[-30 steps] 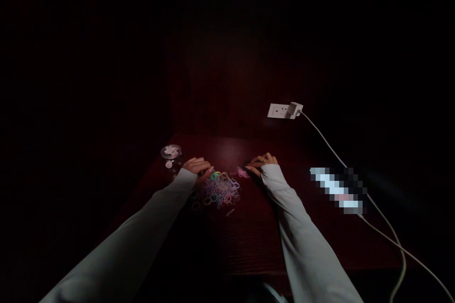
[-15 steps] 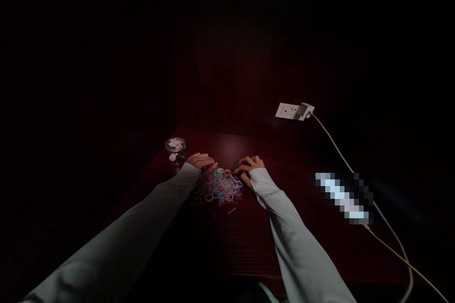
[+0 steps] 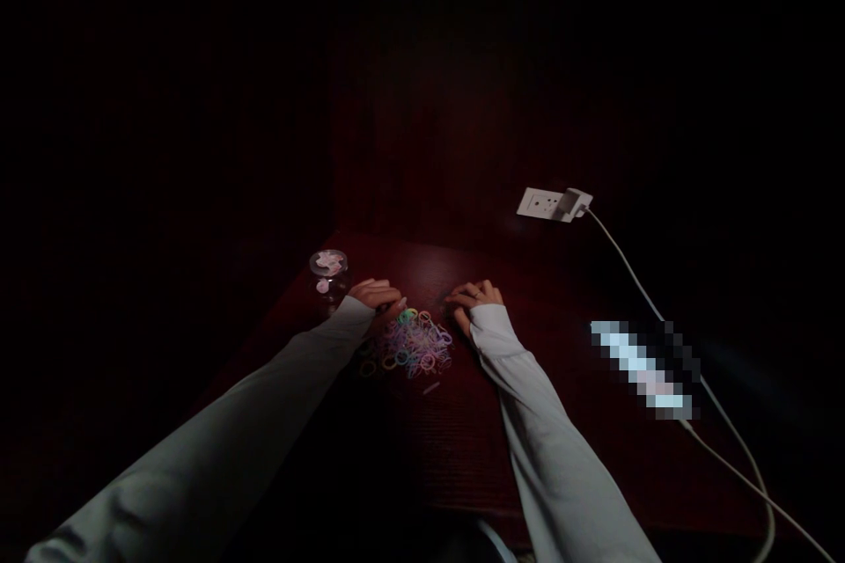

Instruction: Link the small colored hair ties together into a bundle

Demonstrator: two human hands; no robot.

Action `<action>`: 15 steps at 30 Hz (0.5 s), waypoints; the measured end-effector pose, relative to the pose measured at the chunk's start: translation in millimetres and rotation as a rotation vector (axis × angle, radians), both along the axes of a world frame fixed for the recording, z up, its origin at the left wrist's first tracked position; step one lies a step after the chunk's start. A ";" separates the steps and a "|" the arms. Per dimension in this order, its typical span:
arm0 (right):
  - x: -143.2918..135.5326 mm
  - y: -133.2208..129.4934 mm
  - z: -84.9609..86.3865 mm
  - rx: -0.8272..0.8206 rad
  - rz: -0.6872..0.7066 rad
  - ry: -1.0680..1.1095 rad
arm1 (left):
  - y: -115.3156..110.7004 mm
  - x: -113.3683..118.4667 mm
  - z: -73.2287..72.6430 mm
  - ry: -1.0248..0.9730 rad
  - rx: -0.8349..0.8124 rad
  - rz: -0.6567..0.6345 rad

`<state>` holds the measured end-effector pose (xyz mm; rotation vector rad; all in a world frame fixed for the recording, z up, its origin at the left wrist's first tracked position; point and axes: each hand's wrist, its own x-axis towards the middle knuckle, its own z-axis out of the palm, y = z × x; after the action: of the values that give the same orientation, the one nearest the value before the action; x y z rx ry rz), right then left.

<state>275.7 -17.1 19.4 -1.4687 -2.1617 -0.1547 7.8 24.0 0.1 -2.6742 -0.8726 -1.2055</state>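
Observation:
A loose heap of colourful small elastic bands (image 3: 417, 345) lies on the dark red table between my hands. At the heap's upper left edge is my left hand (image 3: 378, 293), its fingers curled together; whatever it may hold is hidden. My right hand (image 3: 478, 294), with a ring on one finger, rests just beyond the heap's upper right side. Its fingers are bent and drawn toward the thumb, and I cannot make out anything between them. A clear lidded jar (image 3: 328, 264) with pink-and-white pieces showing stands left of my left hand.
A small pale stick-like piece (image 3: 431, 388) lies below the heap. On the wall at right is a socket plate (image 3: 541, 203) with a white charger (image 3: 576, 205). Its cable (image 3: 627, 268) runs down past a blurred-out bright object (image 3: 640, 369). The surroundings are very dark.
My right hand has moved slightly right and up, away from the bands, and its fingers have drawn closer together. My left hand has barely moved. The view has shifted slightly.

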 end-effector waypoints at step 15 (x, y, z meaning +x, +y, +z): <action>-67.3 -13.4 10.0 -0.066 0.212 0.111 | 21.9 -11.5 -3.9 -0.138 -0.190 0.150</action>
<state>208.4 -30.5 29.3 -1.2415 -2.2322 0.0721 -3.7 46.0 -3.8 -2.6320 -1.2431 -1.3469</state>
